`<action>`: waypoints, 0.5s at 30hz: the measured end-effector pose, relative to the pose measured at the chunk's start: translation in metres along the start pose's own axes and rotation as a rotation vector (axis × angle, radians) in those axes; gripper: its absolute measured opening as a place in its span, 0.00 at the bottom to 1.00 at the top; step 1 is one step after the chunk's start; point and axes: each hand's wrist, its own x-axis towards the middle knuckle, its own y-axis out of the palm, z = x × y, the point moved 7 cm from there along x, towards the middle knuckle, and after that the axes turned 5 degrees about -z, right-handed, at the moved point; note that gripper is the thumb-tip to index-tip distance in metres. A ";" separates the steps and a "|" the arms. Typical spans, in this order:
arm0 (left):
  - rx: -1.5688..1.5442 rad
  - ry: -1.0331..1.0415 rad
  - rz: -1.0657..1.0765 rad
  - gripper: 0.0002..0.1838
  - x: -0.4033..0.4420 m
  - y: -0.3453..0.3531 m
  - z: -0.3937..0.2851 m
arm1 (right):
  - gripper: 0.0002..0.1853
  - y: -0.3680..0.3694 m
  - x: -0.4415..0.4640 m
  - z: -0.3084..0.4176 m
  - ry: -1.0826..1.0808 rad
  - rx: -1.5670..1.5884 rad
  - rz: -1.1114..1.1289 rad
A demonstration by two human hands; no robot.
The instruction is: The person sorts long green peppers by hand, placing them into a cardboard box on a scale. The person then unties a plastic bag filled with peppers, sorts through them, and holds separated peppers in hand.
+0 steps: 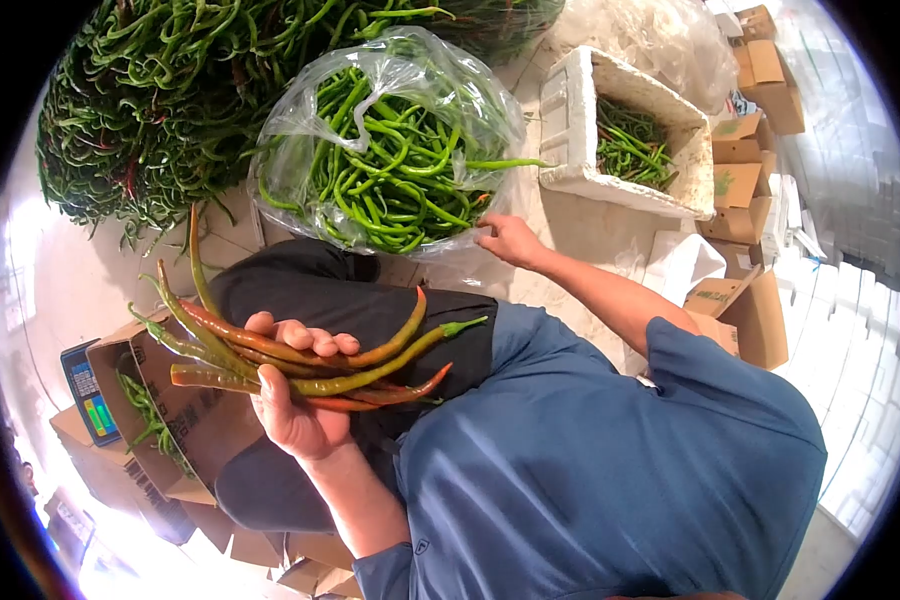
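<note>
My left hand [305,400] is closed around a bunch of long chili peppers [370,380], some red-brown and some green, held above my lap. Their stems and tips stick out on both sides of my fingers. At the lower right rim of a clear plastic bag [495,110] is my right hand [510,240], its fingers curled. What lies between those fingertips, if anything, I cannot make out. Long green chili peppers [390,180] fill the bag, and one of them pokes out to the right. A reddish pepper tip shows close to my right fingers.
A large heap of green peppers [140,110] rises at the upper left. Right of the bag stands a white foam box [570,130] with some peppers inside. Cardboard boxes [740,190] line the right; an open carton [205,410] and a blue device [88,390] are at left.
</note>
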 end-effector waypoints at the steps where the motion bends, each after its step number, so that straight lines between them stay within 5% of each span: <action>1: -0.001 -0.001 0.001 0.25 0.000 0.000 0.000 | 0.20 0.003 -0.004 0.004 -0.095 -0.087 -0.031; 5: 0.001 0.005 -0.001 0.25 -0.001 -0.001 0.000 | 0.20 0.027 -0.015 0.000 -0.116 -0.134 0.003; 12: 0.000 0.020 -0.017 0.24 -0.005 -0.004 -0.002 | 0.19 0.013 -0.019 0.028 0.125 -0.019 -0.328; 15: -0.004 0.023 -0.019 0.24 -0.004 -0.005 -0.003 | 0.16 0.010 -0.010 0.034 -0.034 -0.022 -0.357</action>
